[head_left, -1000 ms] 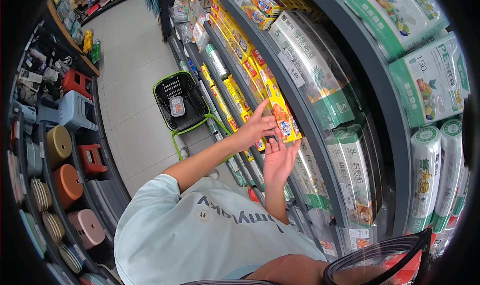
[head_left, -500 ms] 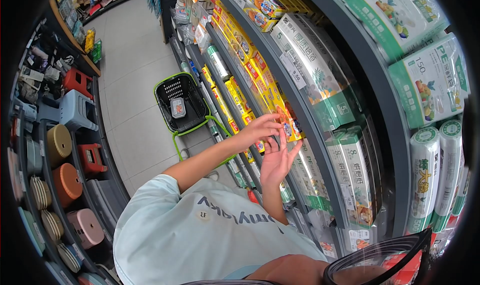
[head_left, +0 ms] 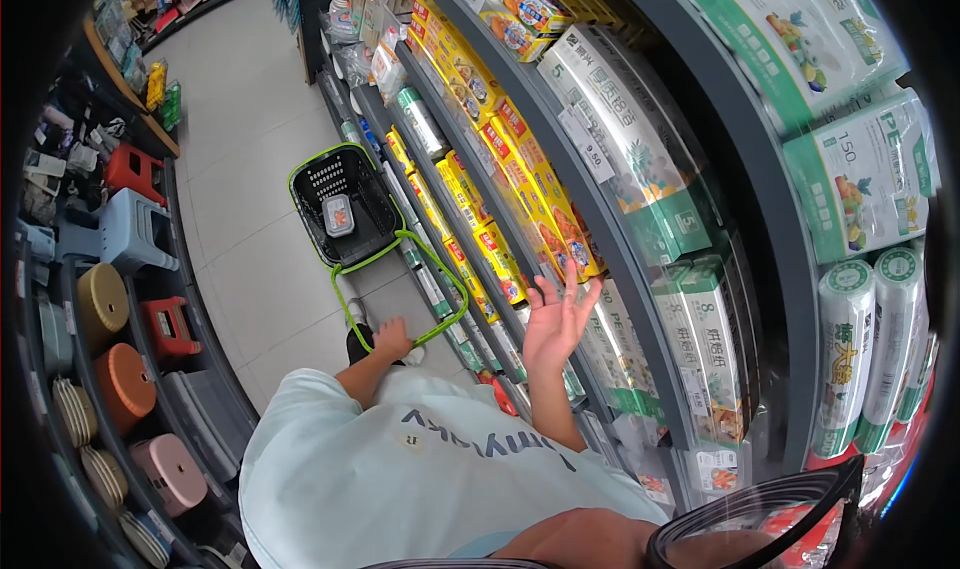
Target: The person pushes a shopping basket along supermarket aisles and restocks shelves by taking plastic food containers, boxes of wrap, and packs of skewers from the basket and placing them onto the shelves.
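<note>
My left hand [head_left: 392, 339] is low beside the black basket [head_left: 372, 257], closed around the bottom of its green handle [head_left: 464, 309], which shows on both sides of the fingers. A clear container with orange contents [head_left: 338, 215] lies inside the basket, which is on the floor. My right hand [head_left: 560, 321] is raised palm up with its fingers spread and nothing in it. Its fingertips are just below the front end of a yellow box [head_left: 578, 241] in a shelf row. Whether they touch it is unclear.
Tall shelving on the right holds green-and-white boxes [head_left: 712, 344], bag packs [head_left: 862, 184] and white rolls [head_left: 846, 354]. Stools [head_left: 130, 231] and bins [head_left: 126, 384] line the left shelf. Grey floor tiles [head_left: 245, 119] run between them. A shoe is near the basket.
My left hand has left the yellow box and moved down and left to the basket handle. My right hand stays near the box. The view has shifted slightly.
</note>
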Tool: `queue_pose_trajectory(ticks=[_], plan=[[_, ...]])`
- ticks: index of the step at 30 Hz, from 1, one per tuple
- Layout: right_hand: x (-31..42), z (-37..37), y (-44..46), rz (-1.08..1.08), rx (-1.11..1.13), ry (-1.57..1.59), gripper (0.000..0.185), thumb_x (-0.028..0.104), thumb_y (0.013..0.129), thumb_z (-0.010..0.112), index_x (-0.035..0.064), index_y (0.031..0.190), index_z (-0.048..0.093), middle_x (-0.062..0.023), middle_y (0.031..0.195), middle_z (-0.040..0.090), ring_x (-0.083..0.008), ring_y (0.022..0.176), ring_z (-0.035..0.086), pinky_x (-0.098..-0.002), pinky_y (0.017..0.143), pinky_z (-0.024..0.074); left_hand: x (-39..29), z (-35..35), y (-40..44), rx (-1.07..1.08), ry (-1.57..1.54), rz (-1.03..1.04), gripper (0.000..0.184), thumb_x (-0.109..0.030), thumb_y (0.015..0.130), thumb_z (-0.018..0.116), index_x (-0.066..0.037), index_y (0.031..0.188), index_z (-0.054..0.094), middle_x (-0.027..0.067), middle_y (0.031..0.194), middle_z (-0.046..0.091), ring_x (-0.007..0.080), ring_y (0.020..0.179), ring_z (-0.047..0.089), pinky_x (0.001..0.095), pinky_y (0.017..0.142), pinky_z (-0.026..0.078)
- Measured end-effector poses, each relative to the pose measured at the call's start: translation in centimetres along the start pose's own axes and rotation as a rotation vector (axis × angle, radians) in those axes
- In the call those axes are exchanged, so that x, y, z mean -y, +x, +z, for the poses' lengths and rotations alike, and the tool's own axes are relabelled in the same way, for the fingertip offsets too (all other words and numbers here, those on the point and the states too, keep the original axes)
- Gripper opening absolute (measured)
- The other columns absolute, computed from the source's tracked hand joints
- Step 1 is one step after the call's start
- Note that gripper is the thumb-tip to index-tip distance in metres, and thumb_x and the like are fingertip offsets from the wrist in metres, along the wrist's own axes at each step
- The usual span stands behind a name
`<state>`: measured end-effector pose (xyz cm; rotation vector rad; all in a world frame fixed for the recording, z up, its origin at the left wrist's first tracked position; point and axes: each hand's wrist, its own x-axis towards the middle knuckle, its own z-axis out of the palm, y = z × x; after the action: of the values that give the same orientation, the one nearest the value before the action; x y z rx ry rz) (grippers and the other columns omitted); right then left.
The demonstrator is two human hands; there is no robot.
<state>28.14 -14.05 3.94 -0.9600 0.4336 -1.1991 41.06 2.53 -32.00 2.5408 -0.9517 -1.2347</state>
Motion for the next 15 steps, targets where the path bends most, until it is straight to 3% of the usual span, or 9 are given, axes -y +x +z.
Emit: queue_pose_trajectory(ticks=[3,5,7,10,12,13,14,15], plan=[[-0.1,-0.1,-0.3,-0.042,-0.028,-0.084,0.081,0.016,0.097,0.052,0.0137,0.156,-0.003,-0.0219,0.157,0.019,-0.0304,0.109,0.06,-0.0402,0.087,0.0521,5.2,3.3,1.0,0.167,0.008,-0.177,0.07,-0.036,0.084,0.061,-0.011,0.145,0.036,0.0147,0.145,0.044,0.0344,0.137,0.038,0.0608,0.106,0.033],[-0.6,-0.1,-0.4,-0.077,-0.023,-0.139,0.08,0.015,0.096,0.053,0.012,0.156,-0.001,-0.0214,0.158,0.018,-0.0299,0.108,0.06,-0.0395,0.086,0.0527,5.9,3.6,0.3,0.17,0.005,-0.149,0.07,-0.038,0.085,0.059,-0.011,0.145,0.036,0.0149,0.145,0.044,0.0344,0.138,0.038,0.0618,0.107,0.031],[-1.2,-0.3,-0.7,-0.146,0.03,-0.427,0.08,0.012,0.095,0.055,0.01,0.156,0.003,-0.0196,0.159,0.016,-0.0284,0.107,0.06,-0.0377,0.083,0.0536,6.6,4.4,0.7,0.181,0.005,-0.127,0.07,-0.04,0.086,0.058,-0.011,0.146,0.036,0.0151,0.146,0.044,0.0344,0.138,0.037,0.0627,0.108,0.029],[-1.7,-0.1,0.0,-0.17,0.097,-0.585,0.079,0.006,0.093,0.057,0.0076,0.156,0.009,-0.0172,0.159,0.016,-0.0246,0.104,0.061,-0.0334,0.082,0.0535,6.8,6.3,3.2,0.491,0.075,-0.072,0.062,-0.048,0.088,0.056,-0.012,0.138,0.053,0.016,0.145,0.048,0.0354,0.139,0.037,0.068,0.11,0.024],[-1.6,0.6,1.0,-0.171,0.167,-0.683,0.077,0.004,0.093,0.056,0.0066,0.155,0.012,-0.0164,0.159,0.016,-0.0232,0.104,0.061,-0.0321,0.082,0.0532,5.2,5.0,2.4,0.468,0.086,-0.053,0.061,-0.052,0.088,0.056,-0.012,0.135,0.056,0.0164,0.145,0.048,0.0364,0.138,0.039,0.0687,0.109,0.025],[-1.5,0.9,1.6,-0.206,0.203,-0.732,0.069,0.003,0.093,0.056,0.0048,0.152,0.021,-0.0162,0.157,0.021,-0.0218,0.102,0.061,-0.0314,0.083,0.0528,4.3,3.9,1.3,0.448,0.103,-0.036,0.062,-0.056,0.088,0.056,-0.013,0.132,0.059,0.0168,0.144,0.049,0.0375,0.136,0.04,0.0694,0.108,0.026],[-1.5,0.9,1.8,-0.238,0.244,-0.777,0.061,0.003,0.093,0.057,0.003,0.149,0.031,-0.016,0.155,0.027,-0.0205,0.101,0.061,-0.0306,0.084,0.0523,4.5,4.0,0.6,0.331,0.088,0.002,0.063,-0.064,0.086,0.055,-0.012,0.12,0.067,0.0183,0.134,0.057,0.0389,0.128,0.05,0.0677,0.102,0.035],[-1.7,0.4,1.9,-0.216,0.268,-0.772,0.061,0.003,0.093,0.057,0.003,0.149,0.031,-0.016,0.155,0.027,-0.0205,0.101,0.061,-0.0306,0.084,0.0523,4.3,3.2,-0.3,0.336,0.066,-0.02,0.063,-0.064,0.086,0.055,-0.012,0.12,0.067,0.0183,0.134,0.057,0.0389,0.128,0.05,0.0677,0.102,0.035]])
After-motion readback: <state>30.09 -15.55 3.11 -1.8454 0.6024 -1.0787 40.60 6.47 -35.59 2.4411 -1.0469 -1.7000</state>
